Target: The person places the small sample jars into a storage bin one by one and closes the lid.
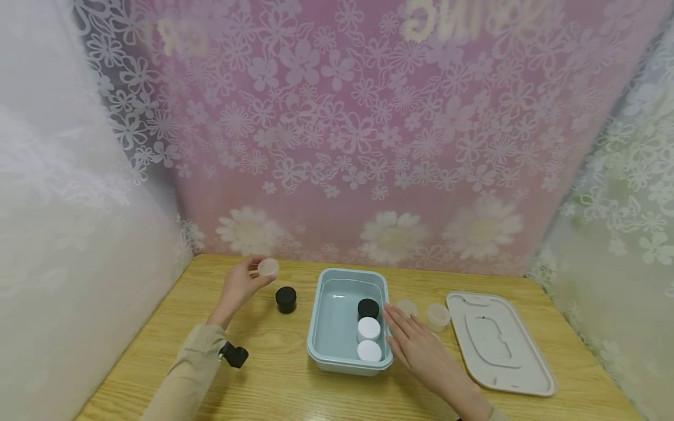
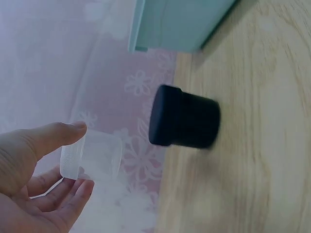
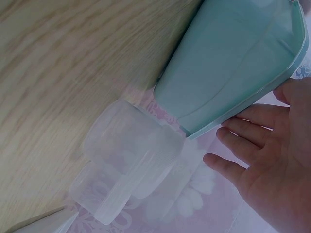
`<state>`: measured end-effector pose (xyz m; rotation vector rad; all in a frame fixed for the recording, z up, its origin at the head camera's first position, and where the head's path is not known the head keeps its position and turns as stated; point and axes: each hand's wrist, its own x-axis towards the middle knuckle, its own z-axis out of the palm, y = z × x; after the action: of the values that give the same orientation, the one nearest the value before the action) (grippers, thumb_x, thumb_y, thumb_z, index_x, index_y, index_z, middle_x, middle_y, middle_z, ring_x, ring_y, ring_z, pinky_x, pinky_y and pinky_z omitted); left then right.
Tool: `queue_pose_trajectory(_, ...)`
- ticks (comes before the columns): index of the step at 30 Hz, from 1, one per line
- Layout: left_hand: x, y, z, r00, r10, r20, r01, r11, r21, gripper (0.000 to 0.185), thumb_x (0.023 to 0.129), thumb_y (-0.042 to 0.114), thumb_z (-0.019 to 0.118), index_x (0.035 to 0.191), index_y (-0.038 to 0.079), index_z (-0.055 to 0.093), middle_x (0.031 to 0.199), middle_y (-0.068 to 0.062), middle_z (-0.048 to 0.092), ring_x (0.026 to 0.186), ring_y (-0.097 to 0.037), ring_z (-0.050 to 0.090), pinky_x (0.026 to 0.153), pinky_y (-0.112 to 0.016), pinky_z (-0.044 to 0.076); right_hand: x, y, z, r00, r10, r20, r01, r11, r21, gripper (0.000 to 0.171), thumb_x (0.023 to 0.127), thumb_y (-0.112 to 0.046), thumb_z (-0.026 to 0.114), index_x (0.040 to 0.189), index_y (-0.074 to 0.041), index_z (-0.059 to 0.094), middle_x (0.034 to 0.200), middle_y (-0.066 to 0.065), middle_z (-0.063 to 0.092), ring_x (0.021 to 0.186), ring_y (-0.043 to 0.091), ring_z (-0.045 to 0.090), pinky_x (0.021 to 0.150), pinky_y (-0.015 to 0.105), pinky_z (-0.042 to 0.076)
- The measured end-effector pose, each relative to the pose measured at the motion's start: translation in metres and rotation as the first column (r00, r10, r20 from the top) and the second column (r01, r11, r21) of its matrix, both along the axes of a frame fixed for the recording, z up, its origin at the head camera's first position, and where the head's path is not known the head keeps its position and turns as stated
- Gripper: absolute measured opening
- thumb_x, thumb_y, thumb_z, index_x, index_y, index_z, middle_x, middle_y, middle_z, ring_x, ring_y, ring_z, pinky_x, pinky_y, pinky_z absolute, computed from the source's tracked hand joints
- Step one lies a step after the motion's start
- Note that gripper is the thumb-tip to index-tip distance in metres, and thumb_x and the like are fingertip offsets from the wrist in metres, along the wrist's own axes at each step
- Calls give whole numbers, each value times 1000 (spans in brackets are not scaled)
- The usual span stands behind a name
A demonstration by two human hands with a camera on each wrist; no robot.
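My left hand (image 1: 241,286) pinches a small clear plastic jar with a ribbed lid (image 2: 97,154), thumb on one side and fingers on the other, raised over the table's far left. Below and to the right of it, a black jar (image 1: 286,299) stands upright on the table. My right hand (image 1: 423,354) lies along the right rim of a light blue plastic bin (image 1: 334,316), its fingers straight and fingertips at the edge. Inside the bin, against the right wall, sit a black-topped jar (image 1: 368,308) and two white-topped jars (image 1: 368,329) in a row.
Clear jars (image 1: 438,317) stand on the table right of the bin, one partly behind my right hand. A whitish rectangular lid (image 1: 500,345) lies flat farther right. Flowered cloth (image 1: 358,134) hangs behind and beside the wooden table (image 1: 274,386).
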<state>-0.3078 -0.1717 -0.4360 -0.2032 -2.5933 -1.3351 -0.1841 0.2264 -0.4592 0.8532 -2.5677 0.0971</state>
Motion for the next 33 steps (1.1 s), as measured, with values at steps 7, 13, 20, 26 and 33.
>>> queue_pose_trajectory(7, 6, 24, 20, 998, -55, -38, 57, 997, 49, 57, 85, 12, 83, 135, -1, 59, 129, -23, 62, 121, -39, 59, 99, -45, 56, -1, 1, -1, 1000, 12, -11, -12, 1000, -7, 57, 99, -23, 66, 146, 3, 51, 151, 17, 50, 137, 32, 51, 107, 54, 48)
queue_pose_trajectory(13, 12, 47, 30, 990, -115, -75, 122, 989, 88, 56, 83, 8, 84, 133, -3, 60, 126, -22, 64, 118, -38, 61, 98, -46, 56, 0, 0, 0, 1000, 11, -18, -11, 1000, 2, 56, 99, -23, 66, 145, 4, 52, 151, 17, 51, 138, 31, 50, 107, 54, 48)
queue_pose_trajectory(20, 15, 76, 33, 978, -185, -100, 193, 979, 69, 50, 83, 5, 84, 129, -1, 64, 122, -19, 65, 114, -37, 64, 95, -46, 58, -1, 0, -1, 1000, 7, -22, -7, 1000, 0, 55, 99, -23, 65, 145, 4, 52, 151, 17, 51, 138, 31, 49, 107, 54, 47)
queue_pose_trajectory(26, 17, 99, 33, 964, -248, -99, 252, 967, 37, 50, 83, 6, 85, 128, 1, 64, 122, -15, 66, 114, -34, 64, 93, -41, 59, -1, 0, 0, 1000, 14, -12, -14, 1000, -10, 54, 99, -22, 66, 145, 4, 52, 151, 16, 51, 137, 33, 51, 107, 55, 47)
queue_pose_trajectory(33, 17, 125, 34, 945, -320, -70, 315, 946, -70, 48, 85, 11, 83, 128, 2, 63, 122, -16, 66, 112, -33, 65, 92, -40, 59, 0, 0, 0, 1000, 15, -6, -15, 1000, -16, 54, 99, -22, 65, 145, 4, 52, 150, 17, 51, 137, 33, 51, 107, 56, 47)
